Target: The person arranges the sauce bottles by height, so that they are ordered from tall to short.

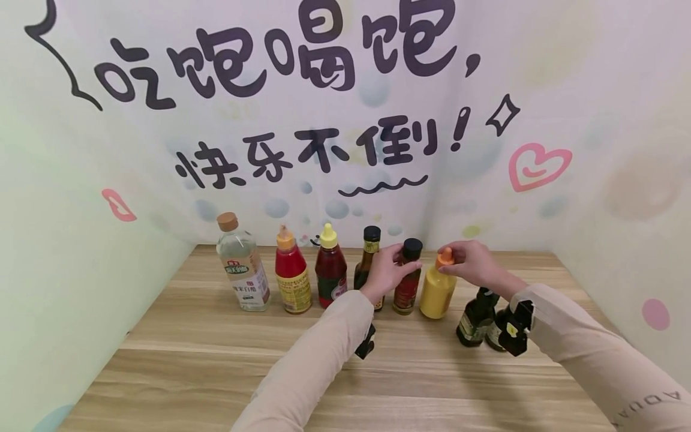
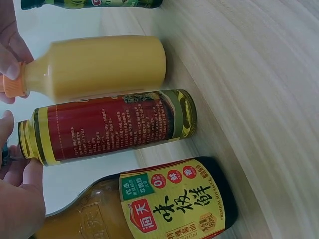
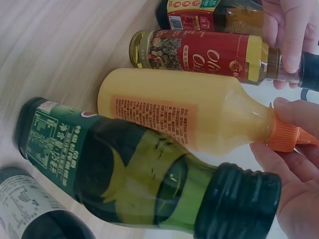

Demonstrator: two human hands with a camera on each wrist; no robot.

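In the head view my left hand (image 1: pixel 385 271) holds the neck of a red-labelled olive oil bottle (image 1: pixel 406 293), just under its black cap (image 1: pixel 412 248). My right hand (image 1: pixel 477 264) pinches the orange cap of a yellow squeeze bottle (image 1: pixel 436 294). These two bottles stand upright side by side at the back of the table. To their left is a soy sauce bottle (image 2: pixel 174 199), its lower part partly hidden by my left hand and forearm in the head view. In front of my right wrist camera is a green glass bottle (image 3: pixel 129 164) with a dark cap.
Further left along the back stand a clear white vinegar bottle (image 1: pixel 245 273), a red squeeze bottle (image 1: pixel 293 273) and a dark red bottle with a yellow tip (image 1: pixel 330 273). Beside the green bottle, a dark bottle (image 3: pixel 30 209) stands under my right wrist. Behind the wooden table (image 1: pixel 216 372) hangs a printed cloth (image 1: pixel 302 108).
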